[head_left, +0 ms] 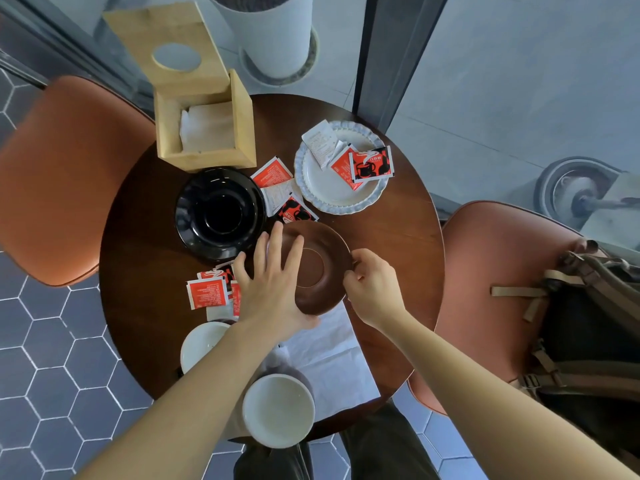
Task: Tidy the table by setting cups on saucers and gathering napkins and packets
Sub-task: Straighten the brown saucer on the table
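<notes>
Fingers (pixel 294 249) of left hand (pixel 273 285) spread flat on brown saucer (pixel 320 271); right hand (pixel 370 282) pinching its rim. Could tip, nudging packets (pixel 207 291) off desk (pixel 398 237).

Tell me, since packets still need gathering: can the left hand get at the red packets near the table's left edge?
Probably yes. The left hand lies open right beside the red packets, holding nothing, and nothing covers them; the black saucer sits farther back.
</notes>
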